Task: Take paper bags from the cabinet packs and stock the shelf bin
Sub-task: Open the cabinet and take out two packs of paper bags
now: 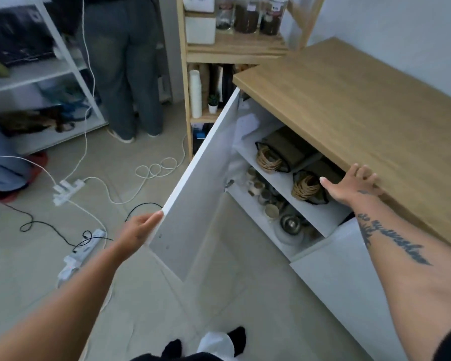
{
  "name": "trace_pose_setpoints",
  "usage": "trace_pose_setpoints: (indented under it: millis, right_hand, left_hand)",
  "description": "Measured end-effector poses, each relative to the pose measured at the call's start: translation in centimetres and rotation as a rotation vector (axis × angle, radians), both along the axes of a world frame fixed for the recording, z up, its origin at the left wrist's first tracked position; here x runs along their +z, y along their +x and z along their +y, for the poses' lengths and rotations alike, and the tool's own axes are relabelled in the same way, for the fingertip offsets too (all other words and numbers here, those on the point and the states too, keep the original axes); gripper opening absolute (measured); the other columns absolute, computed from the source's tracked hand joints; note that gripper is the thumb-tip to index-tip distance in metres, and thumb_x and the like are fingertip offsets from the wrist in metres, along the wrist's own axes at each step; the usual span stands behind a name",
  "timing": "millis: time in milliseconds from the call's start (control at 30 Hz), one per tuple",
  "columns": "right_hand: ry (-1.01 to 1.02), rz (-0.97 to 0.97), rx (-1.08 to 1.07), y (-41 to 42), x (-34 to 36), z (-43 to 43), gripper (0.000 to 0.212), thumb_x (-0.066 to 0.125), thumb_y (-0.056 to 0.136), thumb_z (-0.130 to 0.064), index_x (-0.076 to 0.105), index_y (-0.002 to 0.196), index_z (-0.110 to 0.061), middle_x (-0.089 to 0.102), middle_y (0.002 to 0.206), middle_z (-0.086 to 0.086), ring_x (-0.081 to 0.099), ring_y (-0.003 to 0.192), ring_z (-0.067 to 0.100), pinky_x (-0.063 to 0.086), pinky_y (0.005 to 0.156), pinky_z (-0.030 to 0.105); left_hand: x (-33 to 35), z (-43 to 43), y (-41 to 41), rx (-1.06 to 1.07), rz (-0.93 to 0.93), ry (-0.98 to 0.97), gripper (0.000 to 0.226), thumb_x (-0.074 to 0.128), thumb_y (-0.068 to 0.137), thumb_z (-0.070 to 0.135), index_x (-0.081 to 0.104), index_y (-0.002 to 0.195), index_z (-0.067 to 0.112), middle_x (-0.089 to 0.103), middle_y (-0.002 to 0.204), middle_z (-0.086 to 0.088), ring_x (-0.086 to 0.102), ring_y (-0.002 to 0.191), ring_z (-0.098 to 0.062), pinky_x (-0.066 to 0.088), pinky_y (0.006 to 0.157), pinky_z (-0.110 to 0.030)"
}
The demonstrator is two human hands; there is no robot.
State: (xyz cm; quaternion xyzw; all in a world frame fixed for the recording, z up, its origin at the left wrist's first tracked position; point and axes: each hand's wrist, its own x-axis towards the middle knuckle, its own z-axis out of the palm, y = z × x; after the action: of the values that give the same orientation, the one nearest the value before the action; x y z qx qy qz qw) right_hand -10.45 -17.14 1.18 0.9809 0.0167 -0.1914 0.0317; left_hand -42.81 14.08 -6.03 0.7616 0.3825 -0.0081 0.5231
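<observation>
L hand (141,226) grips door (198,178) (bag packs (284,149) inside, prob.).

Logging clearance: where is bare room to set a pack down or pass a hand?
The countertop beyond the right hand is bare. The upper shelf is free in front of the bag packs. The lower shelf is crowded with jars.

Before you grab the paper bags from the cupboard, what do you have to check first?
1. Is the cabinet door open: ok, the left hand grips its edge.
2. Are the paper bag packs reachable: ok, two lie on the upper shelf.
3. Is the right hand free: ok, it rests on the countertop, holding nothing.
4. Are the packs already opened: cannot tell.
5. Is the floor safe for stepping: not ok, cables trail beside the door.
6. Is the shelf bin ready: cannot tell.
</observation>
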Motion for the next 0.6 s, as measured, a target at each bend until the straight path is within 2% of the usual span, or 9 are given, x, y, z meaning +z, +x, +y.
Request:
trace_pose_setpoints:
  millis: [67,100,167,233,300,367,467,600]
  right_hand:
    - [-0.002,-0.003,-0.006,-0.1,0.1,0.0,0.102,0.031,0.079,-0.075,-0.011,0.147,-0.011,-0.013,0.158,0.009,-0.008,0.143,0.039,0.007,0.111,0.064]
    - [0.003,-0.009,-0.008,-0.2,0.1,0.0,0.102,0.031,0.079,-0.075,-0.011,0.147,-0.011,-0.012,0.158,0.009,-0.007,0.143,0.039,0.007,0.111,0.065]
    - [0.025,-0.022,-0.011,-0.4,0.0,0.0,0.102,0.032,0.08,-0.073,-0.01,0.147,-0.01,-0.013,0.158,0.01,-0.008,0.143,0.04,0.006,0.11,0.065]
    - [0.055,-0.031,-0.017,-0.5,-0.2,0.2,0.102,0.034,0.08,-0.072,-0.011,0.147,-0.008,-0.014,0.157,0.011,-0.011,0.142,0.04,0.006,0.11,0.065]
    - [0.079,-0.034,-0.03,-0.5,-0.6,0.2,0.104,0.036,0.081,-0.071,-0.013,0.146,-0.007,-0.017,0.156,0.012,-0.014,0.142,0.041,0.007,0.11,0.065]
    - [0.106,-0.048,-0.039,-0.3,-1.3,0.2,0.105,0.039,0.081,-0.069,-0.015,0.145,-0.007,-0.02,0.156,0.013,-0.018,0.141,0.041,0.009,0.109,0.065]
    - [0.152,-0.089,-0.061,-0.3,-2.1,0.5,0.106,0.045,0.082,-0.064,-0.017,0.144,-0.005,-0.022,0.155,0.014,-0.022,0.139,0.042,0.016,0.107,0.065]
    - [0.165,-0.149,-0.08,-0.4,-3.0,1.0,0.106,0.053,0.083,-0.053,-0.019,0.143,-0.003,-0.023,0.154,0.016,-0.023,0.138,0.044,0.027,0.104,0.064]
  left_hand:
    - [0.2,2.1,0.1,0.007,0.026,0.097,0.046,0.047,0.082,0.054,0.068,0.082,0.013,0.058,0.08,-0.009,0.051,0.079,-0.019,0.036,0.07,-0.031]
    - [0.4,2.7,0.4,0.006,0.071,0.198,0.043,0.046,0.091,0.043,0.069,0.098,0.008,0.064,0.089,-0.015,0.056,0.085,-0.024,0.037,0.075,-0.032]
    - [0.7,3.2,1.8,-0.022,0.215,0.455,0.04,0.038,0.099,0.031,0.052,0.13,0.01,0.061,0.118,-0.023,0.057,0.107,-0.037,0.04,0.086,-0.037]
    - [1.1,2.8,3.4,-0.054,0.388,0.617,0.053,0.036,0.098,0.037,0.027,0.145,0.015,0.046,0.138,-0.022,0.046,0.123,-0.04,0.037,0.098,-0.045]
    - [1.5,2.4,4.7,-0.041,0.532,0.69,0.07,0.037,0.094,0.048,0.009,0.149,0.015,0.031,0.148,-0.019,0.032,0.134,-0.038,0.027,0.106,-0.052]
    - [1.6,2.8,5.5,-0.012,0.61,0.7,0.081,0.04,0.091,0.054,0.0,0.15,0.014,0.02,0.153,-0.018,0.018,0.141,-0.037,0.017,0.11,-0.058]
    - [1.5,4.3,6.1,0.024,0.683,0.7,0.09,0.044,0.088,0.057,-0.006,0.15,0.014,0.006,0.157,-0.017,0.001,0.145,-0.037,0.01,0.113,-0.061]
    - [1.8,3.9,7.8,0.076,0.692,0.671,0.094,0.048,0.086,0.057,-0.006,0.15,0.014,-0.005,0.158,-0.017,-0.006,0.145,-0.041,0.008,0.112,-0.063]
